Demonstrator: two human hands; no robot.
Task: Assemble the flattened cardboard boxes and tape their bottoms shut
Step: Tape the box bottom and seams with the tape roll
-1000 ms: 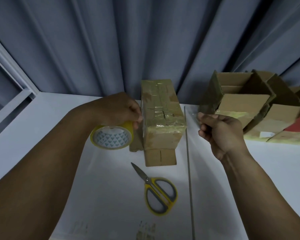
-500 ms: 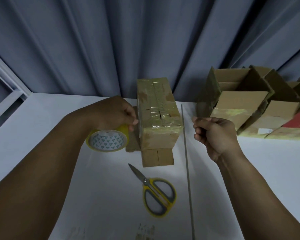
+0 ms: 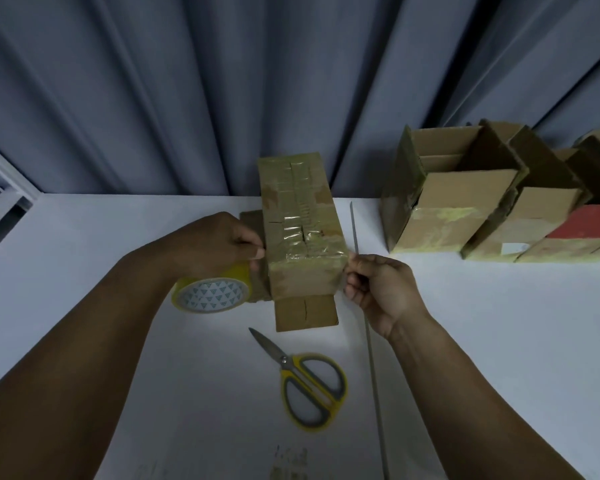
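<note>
Wrinkles threaten if tension slackens: left hand (image 3: pixel 219 244) grips the tape roll (image 3: pixel 211 295) just left of the box (image 3: pixel 300 209), right hand (image 3: pixel 378 289) pinches the tape (image 3: pixel 309 260) at the box's right edge; it could stick crooked.

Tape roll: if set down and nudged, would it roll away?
On its edge, likely yes: the tape roll is a round ring. Laid flat on the table, it should stay put. It seems light, since the left hand holds it alone.
</note>
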